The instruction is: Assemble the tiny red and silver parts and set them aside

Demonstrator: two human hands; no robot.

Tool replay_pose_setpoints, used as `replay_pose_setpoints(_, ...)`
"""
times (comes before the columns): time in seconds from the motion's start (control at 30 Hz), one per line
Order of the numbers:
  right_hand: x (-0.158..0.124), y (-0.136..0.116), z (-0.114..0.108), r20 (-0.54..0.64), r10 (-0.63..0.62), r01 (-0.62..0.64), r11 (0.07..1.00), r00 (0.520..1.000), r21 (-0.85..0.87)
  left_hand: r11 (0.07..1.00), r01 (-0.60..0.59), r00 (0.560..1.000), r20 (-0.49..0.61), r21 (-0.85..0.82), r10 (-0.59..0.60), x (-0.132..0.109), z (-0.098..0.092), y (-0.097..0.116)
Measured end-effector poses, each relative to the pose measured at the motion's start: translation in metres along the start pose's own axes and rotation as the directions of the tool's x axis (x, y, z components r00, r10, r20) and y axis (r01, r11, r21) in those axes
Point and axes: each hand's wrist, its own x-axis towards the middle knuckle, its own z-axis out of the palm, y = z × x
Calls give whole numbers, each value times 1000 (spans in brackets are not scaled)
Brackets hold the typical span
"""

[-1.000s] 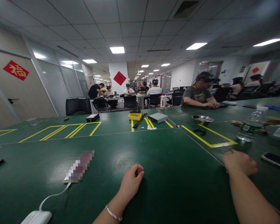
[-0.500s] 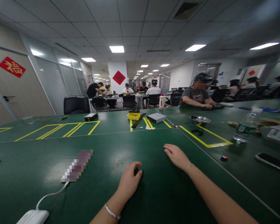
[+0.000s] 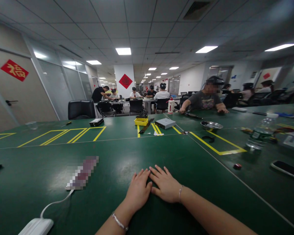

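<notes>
My left hand [image 3: 138, 189] lies flat on the green table [image 3: 107, 209], its fingers extended and a silver bracelet [image 3: 120, 222] round the wrist. Beside it my right hand [image 3: 165, 184] is also palm down, fingers spread, with a thin bracelet on that wrist. The fingertips and thumbs of both hands meet or almost touch. Neither hand holds anything. To the left of them lies a phone with a blurred-out screen [image 3: 83, 173], joined by a white cable [image 3: 55, 203] to a white power bank [image 3: 36, 227].
A water bottle [image 3: 261, 133], a dark phone [image 3: 287, 170] and a small red object [image 3: 237, 166] are on the right. Farther back are a steel bowl [image 3: 212, 125], a grey box [image 3: 165, 123] and a yellow tray [image 3: 141, 121]. A co-worker [image 3: 205, 98] sits across the table.
My right hand has moved left and nearer to me, coming to rest against or close to my left hand. My left fingers have straightened. The co-worker's arm has swung out leftward with a dark flat object.
</notes>
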Motion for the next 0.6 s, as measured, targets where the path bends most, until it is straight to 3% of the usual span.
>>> replay_pose_setpoints(0.1,0,18,-14,-38,11,-13,998,999,-54,999,4,1000,25,32,-4,-2,-3,2)
replay_pose_setpoints(0.17,-6,43,-30,-159,154,-181,968,975,-172,999,12,1000,27,50,-13,-2,-5,3)
replay_pose_setpoints(0.2,-13,59,-40,-253,244,-304,924,936,-231,998,17,999,26,54,-19,-2,-6,4)
replay_pose_setpoints(0.23,-23,76,-50,-373,360,-470,842,855,-265,998,21,999,25,55,-23,-2,-7,4)
replay_pose_setpoints(0.33,-63,132,-72,-520,554,-721,666,650,-193,999,23,1000,20,42,-24,-2,-8,5)
replay_pose_setpoints(0.4,-92,166,-77,-561,729,-898,437,392,-59,999,19,1000,18,26,-20,-2,-8,5)
replay_pose_setpoints(0.47,-114,193,-75,-495,840,-955,290,220,69,1000,18,1000,19,10,-18,-1,-8,5)
replay_pose_setpoints(0.53,-125,211,-70,-457,873,-959,254,172,126,1000,20,1000,19,-3,-19,-1,-8,4)
replay_pose_setpoints(0.6,-129,223,-65,-491,852,-954,274,182,122,1000,14,1000,18,-14,-13,-1,-8,3)
